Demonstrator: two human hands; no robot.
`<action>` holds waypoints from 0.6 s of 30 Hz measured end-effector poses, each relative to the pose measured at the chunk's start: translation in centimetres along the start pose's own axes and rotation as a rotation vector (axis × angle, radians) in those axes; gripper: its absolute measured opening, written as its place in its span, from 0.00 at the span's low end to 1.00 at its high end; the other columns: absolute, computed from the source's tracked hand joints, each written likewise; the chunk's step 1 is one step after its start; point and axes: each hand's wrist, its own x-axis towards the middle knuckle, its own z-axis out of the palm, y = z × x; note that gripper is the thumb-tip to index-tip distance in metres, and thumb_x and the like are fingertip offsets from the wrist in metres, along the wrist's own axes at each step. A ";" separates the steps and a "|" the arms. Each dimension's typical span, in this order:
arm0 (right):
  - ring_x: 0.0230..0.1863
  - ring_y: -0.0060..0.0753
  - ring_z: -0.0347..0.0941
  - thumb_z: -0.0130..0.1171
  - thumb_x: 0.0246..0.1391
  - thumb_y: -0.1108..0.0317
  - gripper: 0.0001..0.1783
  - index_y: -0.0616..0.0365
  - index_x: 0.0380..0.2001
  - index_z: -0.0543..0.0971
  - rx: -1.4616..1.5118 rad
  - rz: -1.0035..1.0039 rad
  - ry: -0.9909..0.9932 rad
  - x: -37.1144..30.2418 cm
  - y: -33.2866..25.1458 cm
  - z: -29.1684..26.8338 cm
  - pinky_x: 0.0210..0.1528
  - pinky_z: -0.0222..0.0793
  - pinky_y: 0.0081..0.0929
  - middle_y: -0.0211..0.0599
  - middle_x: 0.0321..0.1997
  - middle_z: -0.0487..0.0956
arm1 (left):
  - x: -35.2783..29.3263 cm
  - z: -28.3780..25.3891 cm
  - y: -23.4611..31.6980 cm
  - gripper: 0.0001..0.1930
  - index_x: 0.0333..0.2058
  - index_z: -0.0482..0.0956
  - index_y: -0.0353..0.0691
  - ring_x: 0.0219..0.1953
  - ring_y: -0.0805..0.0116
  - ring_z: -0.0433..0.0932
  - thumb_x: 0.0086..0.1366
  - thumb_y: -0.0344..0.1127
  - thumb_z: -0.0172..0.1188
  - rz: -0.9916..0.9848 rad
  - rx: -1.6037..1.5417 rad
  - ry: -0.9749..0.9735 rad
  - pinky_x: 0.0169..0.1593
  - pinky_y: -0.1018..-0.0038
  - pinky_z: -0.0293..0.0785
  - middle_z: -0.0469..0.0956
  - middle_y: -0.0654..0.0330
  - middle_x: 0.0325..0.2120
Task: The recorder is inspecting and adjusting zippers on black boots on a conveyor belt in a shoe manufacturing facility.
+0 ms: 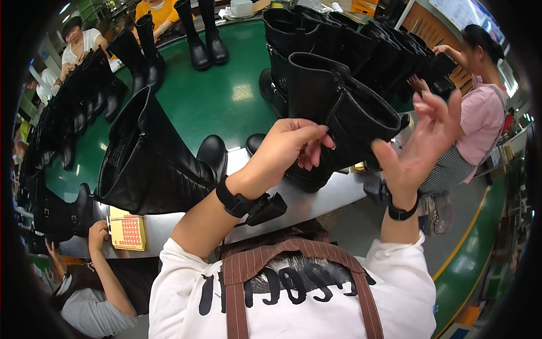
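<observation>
A tall black boot (pixel 313 82) stands at the metal edge in front of me, its wide top opening facing up and toward the right. My left hand (pixel 296 144) is at the boot's shaft beside its zip, thumb and fingertips pinched together. Whatever lies in that pinch is too small to make out. To the right of the shaft my right hand (pixel 420 138) is raised with its fingers spread, holding nothing. Left of my left forearm stands another tall black boot (pixel 161 169), unzipped at the top, its toe pointing away to the right.
Many black boots (pixel 372 51) crowd the right back of the green table (pixel 237 93), and more line its left side. A yellow card with red dots (pixel 129 230) lies at the left metal edge (pixel 164 231). Co-workers sit left and behind; one in pink (pixel 480 113) stands right.
</observation>
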 end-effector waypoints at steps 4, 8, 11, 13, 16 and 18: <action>0.64 0.39 0.62 0.75 0.35 0.71 0.51 0.64 0.63 0.59 0.138 0.686 -0.508 -7.9 1.6 0.5 0.64 0.58 0.34 0.45 0.63 0.65 | -0.6 0.4 0.5 0.15 0.26 0.79 0.35 0.15 0.77 0.70 0.67 0.41 0.54 0.044 -0.029 -0.047 0.22 0.81 0.62 0.73 0.64 0.12; 0.52 0.36 0.74 0.74 0.37 0.69 0.36 0.61 0.53 0.73 0.180 0.686 -0.521 -15.3 2.3 4.0 0.55 0.68 0.30 0.43 0.50 0.78 | -3.1 1.7 2.9 0.16 0.26 0.78 0.35 0.15 0.77 0.72 0.67 0.39 0.53 0.144 -0.134 -0.104 0.21 0.84 0.62 0.74 0.62 0.13; 0.41 0.37 0.80 0.71 0.41 0.68 0.25 0.61 0.46 0.79 0.215 0.755 -0.502 -16.4 1.4 4.6 0.45 0.73 0.29 0.41 0.38 0.83 | -4.8 1.6 5.0 0.16 0.30 0.78 0.33 0.16 0.77 0.73 0.69 0.39 0.50 0.276 0.006 -0.120 0.22 0.84 0.64 0.77 0.60 0.16; 0.42 0.37 0.80 0.71 0.42 0.69 0.26 0.61 0.48 0.78 0.178 0.774 -0.590 -15.6 0.9 4.3 0.46 0.73 0.29 0.42 0.40 0.83 | -5.4 1.4 5.0 0.16 0.32 0.78 0.33 0.17 0.78 0.73 0.70 0.40 0.49 0.254 0.069 -0.058 0.22 0.84 0.64 0.77 0.60 0.16; 0.48 0.32 0.75 0.73 0.40 0.67 0.32 0.62 0.51 0.75 0.308 0.709 -0.631 -14.5 1.1 4.2 0.51 0.69 0.29 0.39 0.47 0.79 | -7.9 -0.2 2.9 0.17 0.38 0.79 0.32 0.24 0.79 0.74 0.71 0.41 0.48 0.243 0.204 0.000 0.28 0.84 0.67 0.78 0.61 0.22; 0.52 0.31 0.71 0.75 0.37 0.68 0.34 0.62 0.50 0.75 0.390 0.846 -0.798 -14.5 1.8 4.2 0.55 0.66 0.29 0.35 0.49 0.77 | -11.1 -2.0 0.7 0.15 0.41 0.78 0.31 0.29 0.80 0.74 0.69 0.39 0.52 0.136 0.279 -0.004 0.33 0.84 0.69 0.78 0.63 0.26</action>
